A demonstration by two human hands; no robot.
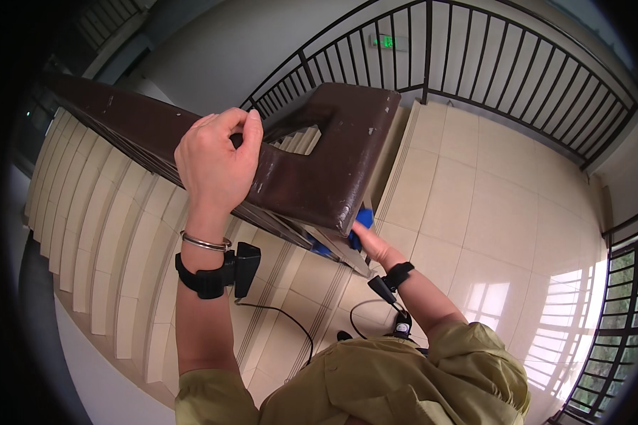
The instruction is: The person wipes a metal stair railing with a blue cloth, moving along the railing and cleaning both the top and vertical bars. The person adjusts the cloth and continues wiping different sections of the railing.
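A dark brown stair handrail (345, 154) with a worn, glossy surface turns at its end just before me. Over the rail's edge is my left hand (218, 154), its fingers curled and nothing seen in them; whether it touches the rail I cannot tell. My right hand (369, 239) is at the near corner of the rail's end, partly hidden below it, against a blue cloth (362, 220). Its fingers are out of sight. More blue shows between the bars beneath the rail. Both wrists wear black straps with devices, and a metal bangle circles the left wrist.
Tiled stairs (122, 234) descend or rise along the left; the direction is unclear. A tiled landing (489, 196) lies at the right, bounded by a black metal railing (428, 53). A barred window (616, 319) stands at lower right. Cables hang near my body.
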